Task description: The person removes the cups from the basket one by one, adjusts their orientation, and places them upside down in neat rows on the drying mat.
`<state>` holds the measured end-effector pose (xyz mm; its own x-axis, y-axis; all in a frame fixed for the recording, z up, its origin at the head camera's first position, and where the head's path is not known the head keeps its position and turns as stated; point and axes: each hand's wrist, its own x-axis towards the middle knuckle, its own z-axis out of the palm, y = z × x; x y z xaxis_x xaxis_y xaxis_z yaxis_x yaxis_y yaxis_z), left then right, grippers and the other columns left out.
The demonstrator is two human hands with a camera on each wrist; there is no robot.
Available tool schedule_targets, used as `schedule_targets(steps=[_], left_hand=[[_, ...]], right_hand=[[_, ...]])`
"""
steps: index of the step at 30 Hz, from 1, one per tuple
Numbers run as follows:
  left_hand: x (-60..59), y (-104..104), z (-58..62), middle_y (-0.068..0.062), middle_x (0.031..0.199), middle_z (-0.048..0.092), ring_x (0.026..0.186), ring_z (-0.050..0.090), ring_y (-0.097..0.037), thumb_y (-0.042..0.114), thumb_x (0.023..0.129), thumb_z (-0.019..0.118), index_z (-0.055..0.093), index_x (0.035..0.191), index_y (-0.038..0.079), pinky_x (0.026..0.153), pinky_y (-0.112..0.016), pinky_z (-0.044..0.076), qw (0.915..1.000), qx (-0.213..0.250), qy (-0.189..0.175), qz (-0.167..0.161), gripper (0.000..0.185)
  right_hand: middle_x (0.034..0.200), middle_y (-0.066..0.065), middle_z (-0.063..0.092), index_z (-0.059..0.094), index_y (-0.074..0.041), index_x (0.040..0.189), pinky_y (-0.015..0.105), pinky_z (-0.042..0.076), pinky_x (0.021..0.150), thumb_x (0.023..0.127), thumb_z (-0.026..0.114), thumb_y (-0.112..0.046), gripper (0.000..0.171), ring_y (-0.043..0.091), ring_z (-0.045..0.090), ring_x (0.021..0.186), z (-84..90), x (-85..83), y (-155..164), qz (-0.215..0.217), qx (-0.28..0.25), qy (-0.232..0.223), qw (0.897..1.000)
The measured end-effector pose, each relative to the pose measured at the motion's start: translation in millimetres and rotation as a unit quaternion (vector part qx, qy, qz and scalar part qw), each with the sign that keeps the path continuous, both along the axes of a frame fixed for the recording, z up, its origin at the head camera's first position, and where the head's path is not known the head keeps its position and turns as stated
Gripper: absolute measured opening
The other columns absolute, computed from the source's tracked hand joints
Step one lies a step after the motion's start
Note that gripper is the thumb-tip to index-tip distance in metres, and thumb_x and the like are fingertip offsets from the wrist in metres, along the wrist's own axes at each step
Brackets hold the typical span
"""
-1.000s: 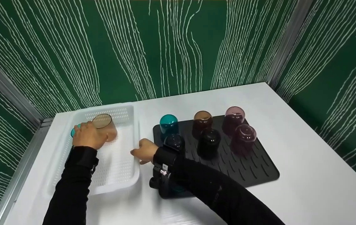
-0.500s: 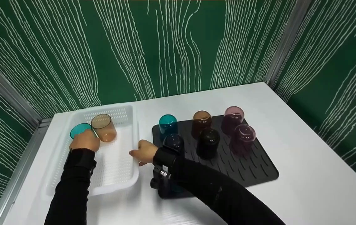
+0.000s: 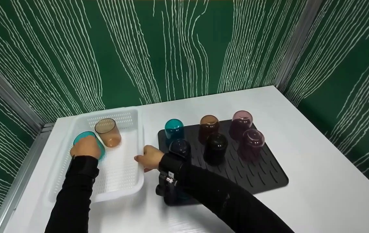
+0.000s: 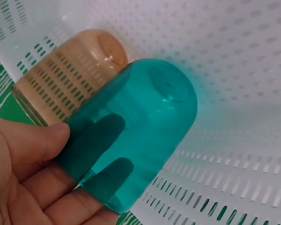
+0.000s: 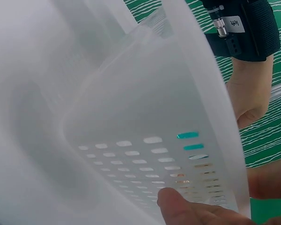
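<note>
Inside the white plastic basket (image 3: 116, 195), my left hand (image 3: 87, 148) holds a teal glass (image 4: 164, 117) by its open end. In the left wrist view two fingers show through the glass wall, while the thumb lies outside near the rim. The glass is tilted, its rounded base toward the basket floor. Beside it leans an amber glass (image 3: 109, 133), also in the basket. My right hand (image 3: 152, 157) grips the basket's right rim. One finger (image 5: 175, 206) lies against the basket's outer wall in the right wrist view.
A dark ribbed drying mat (image 3: 262, 174) lies right of the basket, under my right forearm. Several glasses stand upside down on it, among them a teal glass (image 3: 174, 129), an amber glass (image 3: 209, 126) and a pink glass (image 3: 242, 121). Green walls border the white table (image 3: 320, 161).
My left hand has moved off the amber glass, down and left to the teal glass, and now holds it; that glass has tilted and shifted slightly. The right hand stays on the basket rim.
</note>
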<state>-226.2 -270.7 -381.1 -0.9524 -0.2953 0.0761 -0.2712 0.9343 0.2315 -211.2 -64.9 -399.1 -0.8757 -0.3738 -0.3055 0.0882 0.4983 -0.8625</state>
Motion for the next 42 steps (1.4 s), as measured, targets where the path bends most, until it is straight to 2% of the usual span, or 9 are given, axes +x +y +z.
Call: schedule_targets(steps=[5,11,15,19,25,31,36,40,42], left_hand=[[3.9,3,1.7,-0.021,0.062,0.054,0.06,0.056,-0.036,0.008,0.082,0.046,0.052,0.059,0.003,0.043,-0.047,0.041,0.9991,0.014,0.039,-0.008,0.024],[6.1,11,6.2,-0.013,0.056,0.051,0.055,0.054,-0.031,0.014,0.084,0.045,0.049,0.054,0.009,0.039,-0.038,0.036,0.995,0.032,0.093,-0.018,0.03],[8.0,21,12.4,-0.013,0.053,0.049,0.047,0.05,-0.03,0.012,0.081,0.044,0.051,0.059,0.004,0.036,-0.037,0.034,0.9852,0.023,0.163,-0.047,0.024],[13.1,36,19.6,-0.013,0.05,0.046,0.04,0.045,-0.029,0.012,0.08,0.045,0.053,0.066,0.002,0.034,-0.038,0.032,0.9707,-0.003,0.227,-0.079,0.018],[28.7,68,33.6,-0.009,0.049,0.043,0.04,0.043,-0.027,0.015,0.081,0.049,0.049,0.065,0.005,0.037,-0.039,0.033,0.9381,-0.006,0.324,-0.121,0.018],[49.2,101,48.8,-0.01,0.063,0.055,0.055,0.055,-0.027,0.017,0.084,0.053,0.056,0.078,0.002,0.048,-0.04,0.042,0.9071,0.049,0.38,-0.174,0.017],[68.3,123,56.7,-0.01,0.074,0.061,0.066,0.058,-0.018,0.017,0.087,0.054,0.058,0.088,0.0,0.058,-0.035,0.046,0.8809,0.181,0.378,-0.22,0.018],[81.7,137,58.9,-0.008,0.083,0.064,0.075,0.059,-0.012,0.018,0.089,0.052,0.059,0.093,0.0,0.067,-0.03,0.046,0.8501,0.329,0.337,-0.236,0.019],[87.8,142,57.9,-0.008,0.088,0.065,0.079,0.059,-0.011,0.018,0.09,0.051,0.058,0.096,0.0,0.071,-0.027,0.047,0.83,0.4,0.312,-0.233,0.021]], right_hand=[[0.084,0.01,0.049,0.046,0.0,0.081,0.025,0.051,0.054,0.086,0.057,-0.016,0.019,0.019,0.059,0.071,-1.5,-0.4,0,-0.006,-0.023,-0.015,1.0],[0.088,0.01,0.052,0.048,0.001,0.087,0.027,0.052,0.057,0.085,0.058,-0.015,0.019,0.02,0.062,0.073,-3.4,-2.0,3,-0.012,-0.05,-0.04,0.998],[0.096,0.013,0.054,0.048,0.003,0.099,0.03,0.052,0.063,0.083,0.06,-0.014,0.027,0.022,0.063,0.079,-1.5,-4.9,7,-0.031,-0.086,-0.075,0.993],[0.118,0.019,0.048,0.039,0.003,0.124,0.031,0.051,0.071,0.081,0.063,-0.018,0.054,0.028,0.057,0.099,8.3,-7.6,13,-0.074,-0.14,-0.102,0.982],[0.139,0.018,0.028,0.022,-0.006,0.139,0.037,0.044,0.087,0.083,0.06,-0.028,0.071,0.031,0.036,0.122,27.8,-5.4,27,-0.086,-0.223,-0.085,0.967],[0.141,0.013,0.027,0.021,-0.015,0.139,0.041,0.042,0.089,0.085,0.056,-0.038,0.069,0.033,0.03,0.126,41.5,2.1,41,-0.105,-0.352,-0.043,0.929],[0.143,0.008,0.022,0.02,-0.027,0.139,0.045,0.041,0.088,0.085,0.053,-0.045,0.066,0.028,0.033,0.125,43.3,6.1,56,-0.105,-0.402,-0.003,0.91],[0.145,0.006,0.016,0.02,-0.032,0.139,0.044,0.041,0.086,0.088,0.046,-0.046,0.059,0.027,0.038,0.119,40.0,10.8,68,-0.072,-0.418,0.069,0.903],[0.145,0.006,0.015,0.021,-0.028,0.14,0.04,0.041,0.085,0.089,0.044,-0.045,0.058,0.026,0.039,0.117,38.0,14.9,73,-0.054,-0.431,0.126,0.892]])
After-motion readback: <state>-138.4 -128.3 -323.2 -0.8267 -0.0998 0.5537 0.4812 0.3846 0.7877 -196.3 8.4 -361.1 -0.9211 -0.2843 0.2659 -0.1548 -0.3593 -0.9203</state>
